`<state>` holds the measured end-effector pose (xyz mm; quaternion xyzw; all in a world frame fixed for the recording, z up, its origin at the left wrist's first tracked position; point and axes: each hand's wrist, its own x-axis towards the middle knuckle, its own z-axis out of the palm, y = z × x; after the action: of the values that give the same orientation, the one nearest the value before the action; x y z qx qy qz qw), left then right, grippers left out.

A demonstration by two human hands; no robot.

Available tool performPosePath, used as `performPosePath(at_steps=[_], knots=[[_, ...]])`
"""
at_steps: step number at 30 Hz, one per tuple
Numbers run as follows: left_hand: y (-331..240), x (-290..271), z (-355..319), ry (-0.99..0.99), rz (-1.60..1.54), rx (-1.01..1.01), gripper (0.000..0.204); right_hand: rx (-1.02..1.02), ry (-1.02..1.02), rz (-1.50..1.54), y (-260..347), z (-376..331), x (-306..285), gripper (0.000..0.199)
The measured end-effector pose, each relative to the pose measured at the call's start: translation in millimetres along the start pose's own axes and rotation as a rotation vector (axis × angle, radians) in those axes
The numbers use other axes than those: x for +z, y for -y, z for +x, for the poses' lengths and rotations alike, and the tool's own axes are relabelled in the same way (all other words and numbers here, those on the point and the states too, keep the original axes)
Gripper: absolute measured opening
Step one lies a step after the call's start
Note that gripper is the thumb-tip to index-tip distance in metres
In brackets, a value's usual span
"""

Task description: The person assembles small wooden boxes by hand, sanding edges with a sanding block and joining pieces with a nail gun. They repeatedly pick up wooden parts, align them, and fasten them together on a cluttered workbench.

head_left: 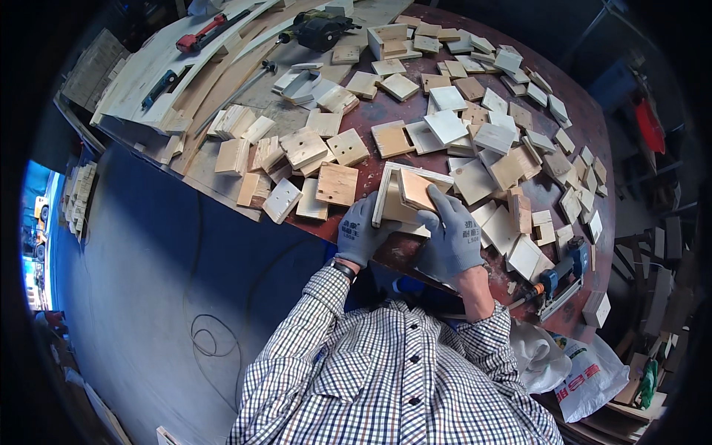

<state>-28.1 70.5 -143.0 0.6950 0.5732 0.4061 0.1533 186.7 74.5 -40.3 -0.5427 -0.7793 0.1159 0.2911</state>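
At the table's near edge I hold a small open wooden box point(383, 194) made of pale boards, tilted toward me. My left hand point(359, 234), in a grey glove, is closed around its left lower side. My right hand point(451, 236), also gloved in grey, pinches a small square wooden board point(416, 187) at its right edge. That board stands tilted inside or against the box; whether it touches the box's walls I cannot tell. The fingers under the box are partly hidden. Square wood blocks point(337, 184) lie just left of the box.
Many loose wood pieces point(475, 180) cover the dark red table point(386, 111). A blue nail gun point(558, 280) lies at the right edge with its hose. A circular saw point(319, 31), red tool point(199, 35) and teal tool point(159, 90) rest on far boards. White sacks point(589, 374) sit lower right.
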Motion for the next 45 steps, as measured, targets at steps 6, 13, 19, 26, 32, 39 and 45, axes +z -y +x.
performPosePath(at_steps=[6, 13, 19, 26, 32, 39, 45], knots=[[5, -1, -2, 0.009, -0.003, -0.02, 0.079, 0.721, -0.247, 0.858, -30, -19, -72, 0.067], [8, 7, -4, -0.043, 0.035, 0.016, 0.077, 0.874, -0.46, 0.693, -85, -71, -109, 0.055], [11, 2, -5, 0.055, 0.058, -0.027, 0.081, 0.928, -0.43, 0.803, -89, -98, -91, 0.032], [7, -1, -3, 0.044, 0.054, -0.014, 0.083, 0.925, -0.347, 0.788, -89, -124, -86, 0.032], [7, -1, -2, 0.016, 0.068, 0.01, 0.077, 0.897, -0.159, 0.735, -104, -97, -100, 0.028], [0, -4, 0, 0.002, 0.049, 0.014, 0.081, 0.739, -0.147, -0.503, -91, -34, -118, 0.059], [5, -1, -6, 0.038, 0.043, -0.07, 0.083, 0.206, -0.064, 0.041, -33, 65, -87, 0.048]])
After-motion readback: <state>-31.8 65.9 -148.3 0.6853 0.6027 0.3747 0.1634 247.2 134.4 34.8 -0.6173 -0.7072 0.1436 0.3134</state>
